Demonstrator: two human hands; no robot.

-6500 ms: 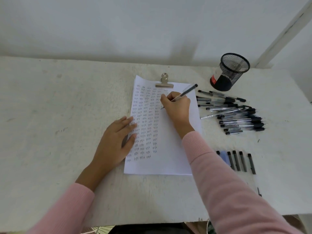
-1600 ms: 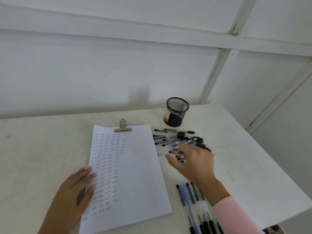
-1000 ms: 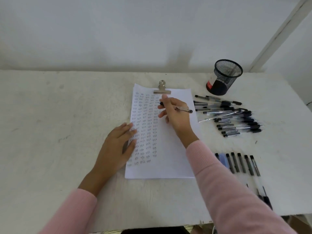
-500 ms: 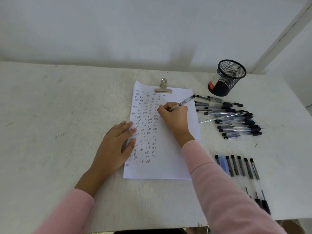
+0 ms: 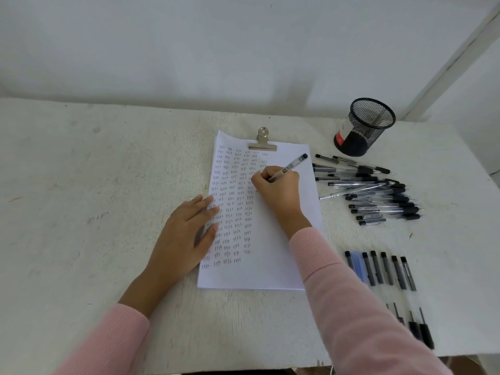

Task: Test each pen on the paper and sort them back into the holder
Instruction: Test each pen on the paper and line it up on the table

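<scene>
A white sheet of paper [image 5: 270, 255], filled on its left with columns of small written marks, lies under a metal clip [image 5: 263, 142]. My right hand [image 5: 278, 189] grips a clear black-capped pen [image 5: 293, 166] with its tip down on the paper's upper middle. My left hand [image 5: 186, 234] lies flat with fingers spread on the paper's left edge. A black mesh holder [image 5: 364, 125] stands at the back right and looks empty. A pile of several pens [image 5: 378, 194] lies right of the paper.
Several more pens [image 5: 384, 269] lie in a neat row near the front right, some reaching the table's front edge [image 5: 243, 370]. A white wall runs behind the white table [image 5: 81, 185]. A white post stands at the back right.
My right hand picked a pen from the pile, carried it to the paper and turned it into a writing grip. In the last half second the hand barely shifted. My left hand stayed flat.
</scene>
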